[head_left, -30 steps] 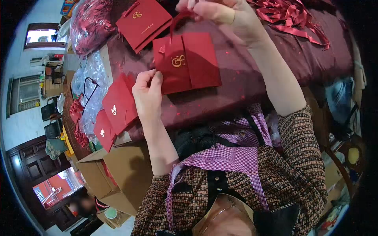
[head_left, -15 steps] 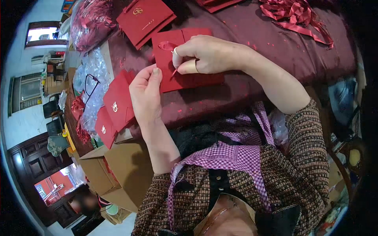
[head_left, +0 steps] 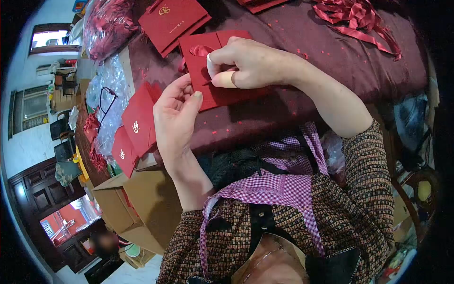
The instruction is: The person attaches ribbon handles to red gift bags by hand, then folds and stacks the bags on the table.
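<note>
A red paper gift bag (head_left: 220, 97) lies flat on the cloth-covered table in front of me, with a loop of shiny red ribbon (head_left: 201, 50) near its upper left. My left hand (head_left: 177, 111) grips the bag's left edge, its thumb lying on the red face. My right hand (head_left: 248, 64) is closed above the bag, a white covering on one finger and a tan one on the thumb. Its fingertips pinch a thin red ribbon end, mostly hidden by the hand.
Red gift bags (head_left: 172, 21) with gold emblems lie behind, and more bags (head_left: 137, 124) are at the left. Loose red ribbons (head_left: 354, 21) are heaped at the back right. Clear plastic wrap (head_left: 115, 83) and an open cardboard box (head_left: 137, 199) are on the left.
My left thumb has moved right and down onto the bag's face, and the left fingers have curled more at its edge. My right hand has barely shifted.
</note>
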The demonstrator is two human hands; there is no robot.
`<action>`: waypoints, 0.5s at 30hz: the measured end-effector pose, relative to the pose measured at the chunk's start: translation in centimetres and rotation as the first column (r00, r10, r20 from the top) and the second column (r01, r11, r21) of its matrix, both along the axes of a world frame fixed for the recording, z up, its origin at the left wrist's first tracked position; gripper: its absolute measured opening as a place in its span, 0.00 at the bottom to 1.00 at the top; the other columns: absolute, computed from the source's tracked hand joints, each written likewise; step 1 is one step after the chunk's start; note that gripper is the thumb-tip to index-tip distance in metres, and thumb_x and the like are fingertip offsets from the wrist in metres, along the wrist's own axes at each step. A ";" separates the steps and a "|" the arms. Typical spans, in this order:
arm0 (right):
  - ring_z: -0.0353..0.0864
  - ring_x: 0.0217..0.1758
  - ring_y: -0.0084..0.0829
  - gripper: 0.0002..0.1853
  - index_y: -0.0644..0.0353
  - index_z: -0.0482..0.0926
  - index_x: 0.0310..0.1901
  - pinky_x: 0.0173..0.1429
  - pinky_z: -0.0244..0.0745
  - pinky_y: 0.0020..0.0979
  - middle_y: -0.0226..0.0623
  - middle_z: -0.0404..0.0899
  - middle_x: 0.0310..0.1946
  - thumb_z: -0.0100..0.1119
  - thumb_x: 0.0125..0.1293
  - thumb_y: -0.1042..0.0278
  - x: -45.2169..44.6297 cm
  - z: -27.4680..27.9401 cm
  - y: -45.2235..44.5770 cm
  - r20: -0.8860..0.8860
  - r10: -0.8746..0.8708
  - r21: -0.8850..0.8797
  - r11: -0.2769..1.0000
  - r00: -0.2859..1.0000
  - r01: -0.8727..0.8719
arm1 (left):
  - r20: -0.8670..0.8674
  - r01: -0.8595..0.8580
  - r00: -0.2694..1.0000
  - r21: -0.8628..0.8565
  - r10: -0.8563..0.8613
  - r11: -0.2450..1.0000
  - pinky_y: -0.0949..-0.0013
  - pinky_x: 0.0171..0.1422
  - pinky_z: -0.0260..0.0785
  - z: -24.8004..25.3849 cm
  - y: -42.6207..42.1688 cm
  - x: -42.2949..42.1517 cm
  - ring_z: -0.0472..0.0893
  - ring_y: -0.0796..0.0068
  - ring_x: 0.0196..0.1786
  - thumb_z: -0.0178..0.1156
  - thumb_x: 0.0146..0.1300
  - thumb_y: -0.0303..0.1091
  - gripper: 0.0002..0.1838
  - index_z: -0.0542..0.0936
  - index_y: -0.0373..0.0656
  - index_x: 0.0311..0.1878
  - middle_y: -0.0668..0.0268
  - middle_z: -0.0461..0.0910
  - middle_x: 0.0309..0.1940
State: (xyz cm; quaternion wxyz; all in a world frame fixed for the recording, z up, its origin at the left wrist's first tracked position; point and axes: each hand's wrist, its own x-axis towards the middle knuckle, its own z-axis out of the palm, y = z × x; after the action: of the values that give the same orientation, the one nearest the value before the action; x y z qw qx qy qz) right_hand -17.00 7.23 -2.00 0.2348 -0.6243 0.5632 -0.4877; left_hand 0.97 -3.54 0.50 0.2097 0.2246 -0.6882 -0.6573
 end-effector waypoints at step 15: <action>0.78 0.27 0.49 0.07 0.66 0.77 0.23 0.36 0.71 0.43 0.49 0.77 0.20 0.58 0.49 0.70 1.1 1.2 1.0 -0.099 -0.137 -0.009 0.991 0.986 0.136 | 0.069 -0.094 0.992 -0.164 0.106 0.982 0.85 0.40 0.64 0.8 3.3 -0.6 0.69 0.88 0.35 0.58 0.59 0.16 0.14 0.76 0.30 0.49 0.73 0.73 0.34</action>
State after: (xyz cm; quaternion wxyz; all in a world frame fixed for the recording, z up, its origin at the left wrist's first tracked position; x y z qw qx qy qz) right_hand -15.88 8.23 -0.78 0.1715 -0.6082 0.6151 -0.4715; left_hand 0.41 -0.28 1.32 0.2332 0.2666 -0.7343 -0.5791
